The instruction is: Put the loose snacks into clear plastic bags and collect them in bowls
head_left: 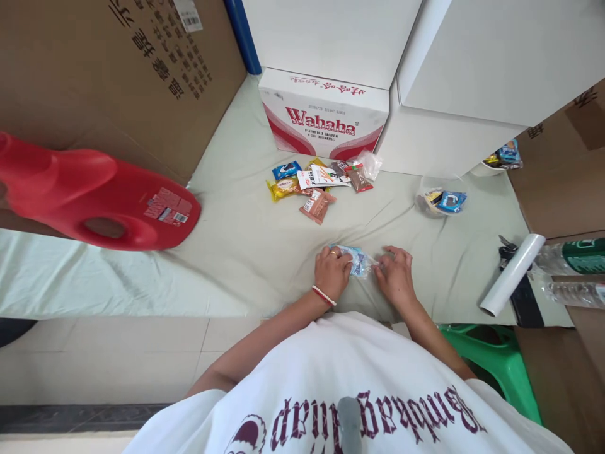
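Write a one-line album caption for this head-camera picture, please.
Both hands, left hand and right hand, press a clear snack bag on the pale cloth, near a pile of snack packets.

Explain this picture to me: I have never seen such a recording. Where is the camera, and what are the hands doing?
The camera sits on a person's head and looks down, so you see their white shirt and both bare hands. The left hand and the right hand together hold a small clear bag with blue packets inside, on a pale cloth. Farther off lie a pile of snack packets, a second filled bag, a red jug, a white roll and a Wahaha box.
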`<state>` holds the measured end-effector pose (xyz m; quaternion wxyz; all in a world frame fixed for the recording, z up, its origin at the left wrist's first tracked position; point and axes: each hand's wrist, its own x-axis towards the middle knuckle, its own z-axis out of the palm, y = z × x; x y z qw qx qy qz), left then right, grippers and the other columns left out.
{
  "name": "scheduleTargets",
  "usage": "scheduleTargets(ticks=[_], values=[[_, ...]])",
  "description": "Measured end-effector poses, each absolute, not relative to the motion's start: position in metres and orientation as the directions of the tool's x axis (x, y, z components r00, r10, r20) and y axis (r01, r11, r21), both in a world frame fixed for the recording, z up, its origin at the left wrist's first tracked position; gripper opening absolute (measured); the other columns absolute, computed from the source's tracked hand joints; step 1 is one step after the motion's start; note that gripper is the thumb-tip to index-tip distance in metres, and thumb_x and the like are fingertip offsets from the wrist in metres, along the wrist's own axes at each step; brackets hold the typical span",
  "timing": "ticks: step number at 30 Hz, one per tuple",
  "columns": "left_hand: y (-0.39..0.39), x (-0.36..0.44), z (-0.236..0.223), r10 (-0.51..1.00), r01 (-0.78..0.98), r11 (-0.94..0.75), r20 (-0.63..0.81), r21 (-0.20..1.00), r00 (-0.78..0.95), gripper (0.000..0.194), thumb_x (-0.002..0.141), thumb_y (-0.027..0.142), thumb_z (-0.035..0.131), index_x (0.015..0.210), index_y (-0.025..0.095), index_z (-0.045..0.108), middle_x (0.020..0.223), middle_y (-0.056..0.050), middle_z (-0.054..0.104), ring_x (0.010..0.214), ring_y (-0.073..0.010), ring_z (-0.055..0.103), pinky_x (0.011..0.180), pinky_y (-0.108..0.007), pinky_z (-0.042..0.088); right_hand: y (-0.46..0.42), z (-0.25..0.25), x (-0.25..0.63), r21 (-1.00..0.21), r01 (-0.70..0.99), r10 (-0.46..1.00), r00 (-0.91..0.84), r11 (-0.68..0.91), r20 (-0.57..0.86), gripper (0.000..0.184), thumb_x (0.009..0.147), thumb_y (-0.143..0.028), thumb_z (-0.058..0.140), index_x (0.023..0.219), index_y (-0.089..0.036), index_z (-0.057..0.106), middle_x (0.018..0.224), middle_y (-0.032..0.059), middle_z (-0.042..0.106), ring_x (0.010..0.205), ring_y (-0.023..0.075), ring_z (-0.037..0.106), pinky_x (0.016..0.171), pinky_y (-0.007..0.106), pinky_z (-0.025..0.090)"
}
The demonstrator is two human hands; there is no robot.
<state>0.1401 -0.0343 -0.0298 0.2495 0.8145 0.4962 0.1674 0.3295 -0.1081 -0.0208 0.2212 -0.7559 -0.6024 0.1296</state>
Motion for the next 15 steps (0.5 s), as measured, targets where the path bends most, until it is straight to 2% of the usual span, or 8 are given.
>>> scheduleTargets(ticks=[1,3,5,8,10,12,15], values=[[-0.034,0.14,-0.03,0.919,0.753,-0.344,0.036,0.561,0.393,0.021,0.088,0.031,0.069,0.108,0.024,0.073,0.108,-0.013,0.065,0.109,-0.0329,0.053,0.094,-0.049,0.042,-0.106,-0.017,0.325,-0.532,0.83,0.973,0.225,-0.169,0.042,0.018,0.096,-0.036,0.056,0.096,-0.021,0.066,0.119,0.0168,0.061,0.11,0.0322,0.055,0.095,0.049,0.048],[-0.031,0.139,-0.031,0.958,0.797,-0.26,0.042,0.544,0.284,0.049,0.081,0.04,0.078,0.124,0.021,0.064,0.125,-0.018,0.06,0.118,-0.037,0.05,0.099,-0.053,0.039,-0.098,-0.009,0.313,-0.631,0.758,0.98,0.195,-0.167,-0.025,0.018,0.099,-0.037,0.051,0.096,-0.024,0.062,0.096,0.0082,0.065,0.086,0.024,0.06,0.082,0.038,0.051],[-0.027,0.138,-0.033,0.963,0.813,-0.231,0.007,0.534,0.269,0.062,0.079,0.044,0.079,0.13,0.017,0.058,0.128,-0.021,0.059,0.121,-0.0391,0.05,0.101,-0.054,0.039,-0.088,-0.007,0.3,-0.706,0.695,0.989,0.136,-0.135,-0.056,0.015,0.099,-0.034,0.049,0.097,-0.025,0.06,0.084,0.0035,0.065,0.078,0.0212,0.06,0.077,0.034,0.05],[-0.019,0.132,-0.035,0.937,0.771,-0.243,-0.064,0.589,0.345,0.053,0.079,0.034,0.076,0.126,0.015,0.058,0.121,-0.019,0.062,0.118,-0.0376,0.055,0.099,-0.053,0.043,-0.072,-0.014,0.282,-0.761,0.645,0.998,0.061,-0.063,-0.031,0.014,0.094,-0.025,0.046,0.094,-0.023,0.06,0.092,0.0065,0.067,0.088,0.0226,0.062,0.084,0.036,0.051],[-0.013,0.126,-0.035,0.925,0.648,-0.206,-0.069,0.733,0.373,0.051,0.078,0.024,0.072,0.126,0.017,0.056,0.117,-0.015,0.063,0.113,-0.0318,0.06,0.097,-0.047,0.048,-0.067,-0.02,0.275,-0.811,0.578,0.996,0.079,-0.087,-0.051,0.015,0.093,-0.026,0.046,0.095,-0.023,0.061,0.096,0.0079,0.066,0.088,0.0226,0.063,0.085,0.038,0.052],[-0.011,0.12,-0.033,0.927,0.477,-0.143,-0.051,0.867,0.371,0.055,0.079,0.019,0.068,0.131,0.019,0.05,0.113,-0.01,0.064,0.104,-0.0245,0.064,0.092,-0.04,0.052,-0.068,-0.022,0.271,-0.884,0.441,0.986,0.119,-0.154,-0.113,0.017,0.096,-0.034,0.048,0.1,-0.024,0.061,0.097,0.0075,0.066,0.081,0.0212,0.065,0.082,0.038,0.055],[-0.017,0.116,-0.022,0.923,0.367,-0.201,0.05,0.908,0.382,0.052,0.082,0.02,0.061,0.132,0.021,0.049,0.113,-0.01,0.063,0.104,-0.0231,0.063,0.091,-0.038,0.054,-0.076,-0.016,0.271,-0.96,0.18,0.971,0.14,-0.216,-0.192,0.027,0.098,-0.05,0.05,0.108,-0.025,0.058,0.102,0.0071,0.066,0.084,0.0211,0.067,0.083,0.039,0.058]])
